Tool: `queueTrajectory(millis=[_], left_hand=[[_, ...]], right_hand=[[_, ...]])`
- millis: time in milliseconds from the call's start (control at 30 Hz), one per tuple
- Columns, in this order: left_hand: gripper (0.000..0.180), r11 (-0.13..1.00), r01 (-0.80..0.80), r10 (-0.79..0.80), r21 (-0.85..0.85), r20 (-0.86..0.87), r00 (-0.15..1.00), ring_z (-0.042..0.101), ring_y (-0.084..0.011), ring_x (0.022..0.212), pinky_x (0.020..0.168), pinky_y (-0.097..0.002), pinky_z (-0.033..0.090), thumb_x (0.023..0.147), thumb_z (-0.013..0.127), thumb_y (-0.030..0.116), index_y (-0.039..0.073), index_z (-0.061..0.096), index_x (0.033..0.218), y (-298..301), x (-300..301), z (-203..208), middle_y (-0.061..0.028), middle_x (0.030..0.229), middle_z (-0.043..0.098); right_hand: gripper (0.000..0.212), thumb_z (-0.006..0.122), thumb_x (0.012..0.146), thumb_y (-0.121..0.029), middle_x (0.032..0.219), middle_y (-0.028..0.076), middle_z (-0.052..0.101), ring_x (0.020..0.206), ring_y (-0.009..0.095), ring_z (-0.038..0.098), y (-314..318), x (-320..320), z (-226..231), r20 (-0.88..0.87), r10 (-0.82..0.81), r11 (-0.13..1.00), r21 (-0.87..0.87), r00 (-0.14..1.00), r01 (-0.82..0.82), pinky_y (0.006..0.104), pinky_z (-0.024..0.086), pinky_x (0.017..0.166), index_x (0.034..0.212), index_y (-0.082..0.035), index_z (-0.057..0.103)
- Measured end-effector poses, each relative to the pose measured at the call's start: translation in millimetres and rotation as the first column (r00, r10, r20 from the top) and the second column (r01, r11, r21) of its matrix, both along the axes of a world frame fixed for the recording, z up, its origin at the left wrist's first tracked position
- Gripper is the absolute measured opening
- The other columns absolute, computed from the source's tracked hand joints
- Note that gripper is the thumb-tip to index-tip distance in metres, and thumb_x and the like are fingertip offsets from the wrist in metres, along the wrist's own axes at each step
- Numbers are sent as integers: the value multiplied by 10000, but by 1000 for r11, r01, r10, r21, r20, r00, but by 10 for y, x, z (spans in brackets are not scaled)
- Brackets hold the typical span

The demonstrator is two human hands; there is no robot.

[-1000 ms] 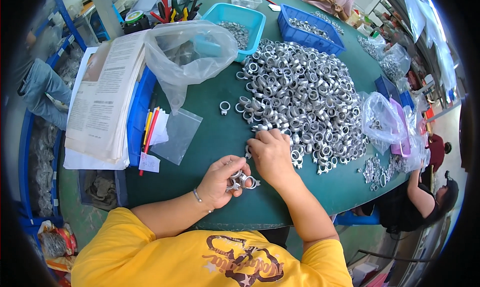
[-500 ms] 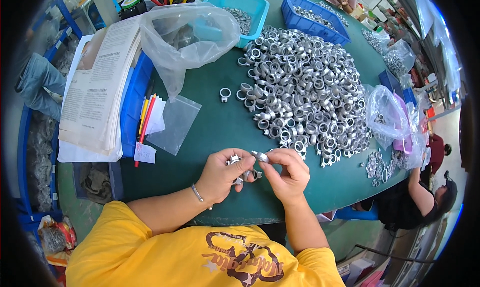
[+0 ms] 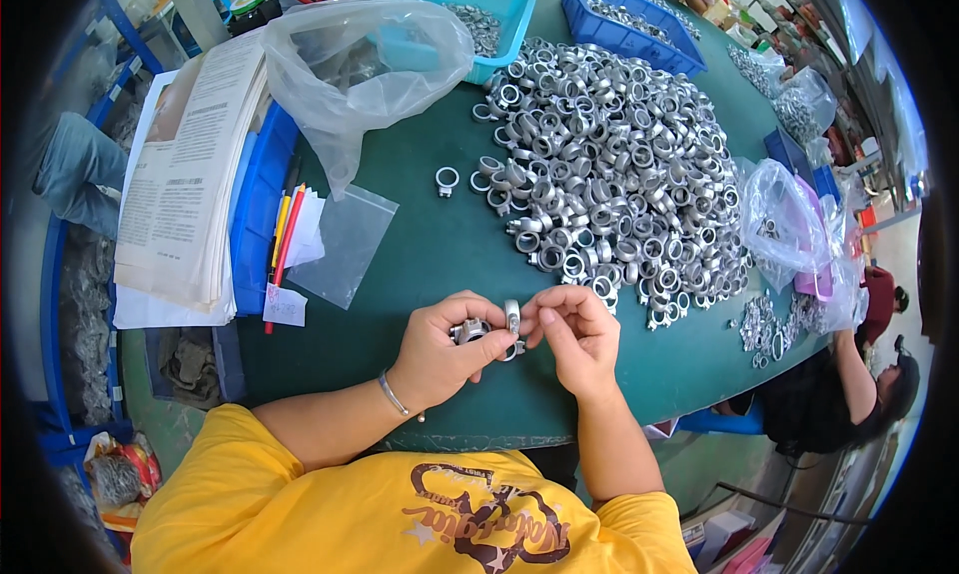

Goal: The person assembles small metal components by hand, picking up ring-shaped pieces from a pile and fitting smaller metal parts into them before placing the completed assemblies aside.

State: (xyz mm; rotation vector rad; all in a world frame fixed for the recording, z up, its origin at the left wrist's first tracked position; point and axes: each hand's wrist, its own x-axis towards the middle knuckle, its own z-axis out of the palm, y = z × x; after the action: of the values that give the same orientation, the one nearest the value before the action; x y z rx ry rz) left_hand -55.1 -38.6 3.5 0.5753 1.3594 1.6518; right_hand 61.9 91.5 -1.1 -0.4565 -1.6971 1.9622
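My left hand point(image 3: 445, 342) is closed around several small silver metal ring clamps point(image 3: 470, 331). One more ring clamp point(image 3: 512, 316) stands up edge-on by its thumb and index fingertips. My right hand point(image 3: 576, 342) is just to the right of that ring, fingers bent and thumb apart from them. Its fingertips come very close to the ring; whether they touch it I cannot tell. Beyond my hands lies a large heap of the same silver ring clamps point(image 3: 619, 174) on the green table point(image 3: 420, 244). A single ring clamp point(image 3: 447, 181) lies apart, left of the heap.
A turquoise basin point(image 3: 519, 19) and a blue crate point(image 3: 589, 24) with small metal parts stand at the back. A clear plastic bag point(image 3: 400, 104), a flat clear bag point(image 3: 350, 249), pencils point(image 3: 288, 229) and stacked papers point(image 3: 190, 194) lie left. Another person point(image 3: 834, 404) sits at right.
The ring clamp between my hands has turned from lying sideways to standing edge-on at my left fingertips. My right thumb and index finger have come off it and moved slightly right.
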Motion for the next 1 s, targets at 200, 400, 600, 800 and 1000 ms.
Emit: queueTrajectory(millis=[200,400,600,800,1000], left_hand=[[85,957,6,184,291,-620,763,554,-89,571,453,-175,415,751,661,-13,24,598,795,73,-1,-126,-18,808,573],[141,980,-196,192,15,-289,938,530,-62,637,560,-210,433,720,689,7,28,569,792,9,57,-23,2,752,567],[149,984,-155,171,91,-217,961,537,-50,595,479,-173,420,764,652,0,18,582,894,-8,44,4,-17,796,551],[165,978,-114,180,176,-420,889,531,-51,555,457,-156,417,773,650,1,1,602,931,5,42,-53,-31,850,543],[141,966,-134,225,223,-454,862,522,-50,544,456,-160,403,770,659,-2,-5,616,904,15,35,-38,-44,870,547]], right_hand=[[101,564,833,50,916,114,601,755,139,601,-20,-15,-21,-74,125,988,-83,989,-131,234,507,669,921,15,531],[364,610,715,169,1085,193,550,1032,258,560,21,-23,-56,-310,155,952,-205,938,-225,358,489,854,955,-44,438],[275,576,789,94,1089,156,554,1048,281,563,21,-51,-42,-308,113,927,-309,945,-211,366,507,849,1031,-12,499],[193,553,866,-29,1068,140,560,1028,285,579,52,-58,-62,-192,159,858,-459,969,-231,351,551,788,1051,21,535],[121,598,777,99,1068,175,591,884,185,600,74,-24,-104,-144,212,920,-305,967,-247,283,508,778,881,42,618]])
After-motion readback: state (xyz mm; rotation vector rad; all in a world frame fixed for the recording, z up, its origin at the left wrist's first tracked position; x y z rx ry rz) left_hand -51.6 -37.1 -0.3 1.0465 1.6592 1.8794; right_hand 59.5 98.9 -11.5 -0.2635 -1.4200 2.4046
